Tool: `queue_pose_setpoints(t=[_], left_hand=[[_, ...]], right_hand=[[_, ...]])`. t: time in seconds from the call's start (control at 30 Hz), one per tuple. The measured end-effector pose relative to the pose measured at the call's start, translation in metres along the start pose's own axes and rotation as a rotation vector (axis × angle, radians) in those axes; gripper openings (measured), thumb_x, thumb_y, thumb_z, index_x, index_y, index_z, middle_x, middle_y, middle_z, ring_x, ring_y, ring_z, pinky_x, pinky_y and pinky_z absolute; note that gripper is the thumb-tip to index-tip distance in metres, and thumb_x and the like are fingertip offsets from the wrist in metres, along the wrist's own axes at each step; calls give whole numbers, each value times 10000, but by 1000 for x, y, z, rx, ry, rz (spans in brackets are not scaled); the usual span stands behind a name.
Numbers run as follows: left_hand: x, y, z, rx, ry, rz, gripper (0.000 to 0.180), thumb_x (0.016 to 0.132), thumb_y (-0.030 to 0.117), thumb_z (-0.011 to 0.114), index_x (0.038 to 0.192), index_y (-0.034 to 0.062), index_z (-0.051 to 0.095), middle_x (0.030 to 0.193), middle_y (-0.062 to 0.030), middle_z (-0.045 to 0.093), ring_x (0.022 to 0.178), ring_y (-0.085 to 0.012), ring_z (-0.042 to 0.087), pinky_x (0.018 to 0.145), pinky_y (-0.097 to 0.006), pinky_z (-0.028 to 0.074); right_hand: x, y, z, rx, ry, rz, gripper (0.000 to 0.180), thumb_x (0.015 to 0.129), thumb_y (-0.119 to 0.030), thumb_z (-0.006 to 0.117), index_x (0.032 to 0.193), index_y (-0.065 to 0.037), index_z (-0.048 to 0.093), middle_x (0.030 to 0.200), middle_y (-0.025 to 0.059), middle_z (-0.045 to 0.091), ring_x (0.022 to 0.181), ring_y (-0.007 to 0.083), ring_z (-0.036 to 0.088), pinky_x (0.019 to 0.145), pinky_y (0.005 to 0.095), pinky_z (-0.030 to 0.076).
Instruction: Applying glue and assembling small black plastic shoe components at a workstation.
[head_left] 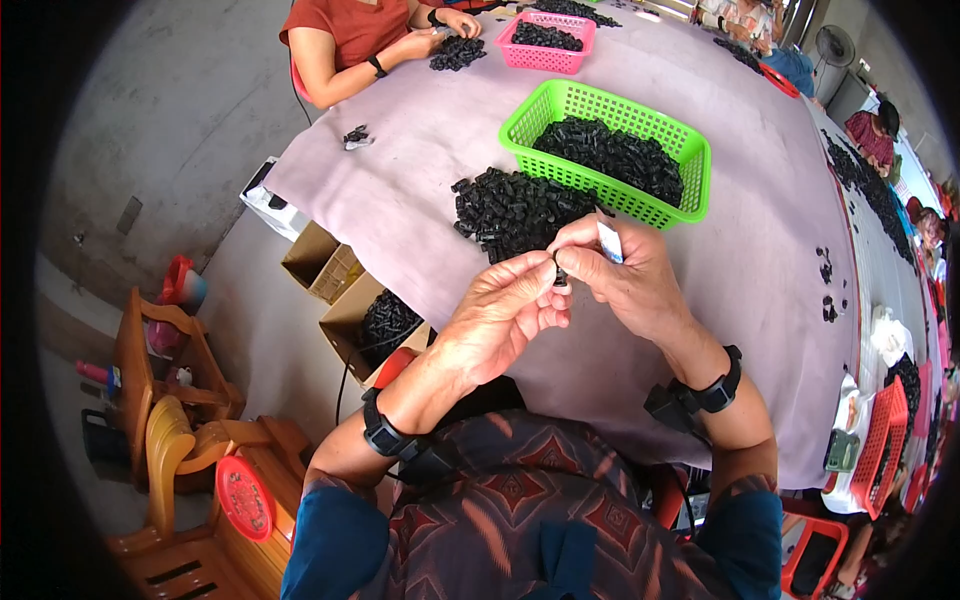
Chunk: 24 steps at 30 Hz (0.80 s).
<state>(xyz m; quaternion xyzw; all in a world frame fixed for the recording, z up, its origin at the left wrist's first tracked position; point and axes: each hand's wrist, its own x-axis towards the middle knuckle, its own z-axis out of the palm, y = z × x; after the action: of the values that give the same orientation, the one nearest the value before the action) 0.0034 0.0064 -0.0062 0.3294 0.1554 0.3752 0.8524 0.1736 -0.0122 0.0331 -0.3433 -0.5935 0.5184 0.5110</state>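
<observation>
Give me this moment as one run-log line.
left grip: pinching black part | right grip: pinching same part | white slip: at right grip | black pile: beyond grips | green basket: beside pile, holding black pieces

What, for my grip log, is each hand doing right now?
Left hand: closed, pinching a small black part.
Right hand: closed on that part too; a white slip also shows there.

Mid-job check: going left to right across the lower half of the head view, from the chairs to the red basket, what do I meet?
Wooden chairs, cardboard boxes, left hand, right hand, red basket.
</observation>
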Motion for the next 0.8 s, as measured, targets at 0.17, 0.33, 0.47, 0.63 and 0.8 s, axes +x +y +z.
queue_pose_setpoints(t=[0.17, 0.33, 0.47, 0.63, 0.8], left_hand=[[-1, 3, 9, 5, 19, -16, 174, 929, 202, 561, 994, 45, 597, 833, -18, 557, 762, -130, 496, 676, -295, 449], [0, 5, 5, -51, -46, -34, 178, 932, 206, 555, 1002, 48, 598, 822, -15, 549, 762, -127, 487, 675, -298, 442], [0, 5, 1, -40, -53, -43, 195, 935, 203, 548, 1035, 42, 595, 857, -40, 588, 780, -139, 544, 688, -307, 476], [-4, 6, 4, 153, 135, 78, 224, 935, 178, 546, 1089, 20, 586, 943, -90, 641, 835, -159, 622, 724, -311, 530], [-4, 4, 8, 195, 149, 80, 234, 929, 141, 553, 1119, 8, 579, 952, -90, 652, 853, -157, 636, 756, -315, 541]], right_hand=[[0, -2, -1, 27, 14, 69, 132, 919, -106, 559, 949, 4, 626, 801, 28, 629, 688, 63, 576, 594, 218, 472], [1, -5, -7, -85, -50, 70, 111, 899, -99, 583, 945, -9, 631, 793, 13, 624, 698, 54, 569, 599, 212, 456], [0, -2, -7, -103, -31, -10, 95, 880, -90, 611, 931, -14, 633, 778, 0, 617, 706, 46, 553, 613, 204, 447], [3, 8, -8, -199, 86, -68, 80, 868, -97, 636, 869, -18, 624, 745, -20, 594, 680, 27, 508, 589, 201, 424], [4, 16, -7, -275, 132, -121, 94, 868, -101, 640, 820, -25, 610, 714, -34, 571, 649, 15, 472, 556, 200, 398]])
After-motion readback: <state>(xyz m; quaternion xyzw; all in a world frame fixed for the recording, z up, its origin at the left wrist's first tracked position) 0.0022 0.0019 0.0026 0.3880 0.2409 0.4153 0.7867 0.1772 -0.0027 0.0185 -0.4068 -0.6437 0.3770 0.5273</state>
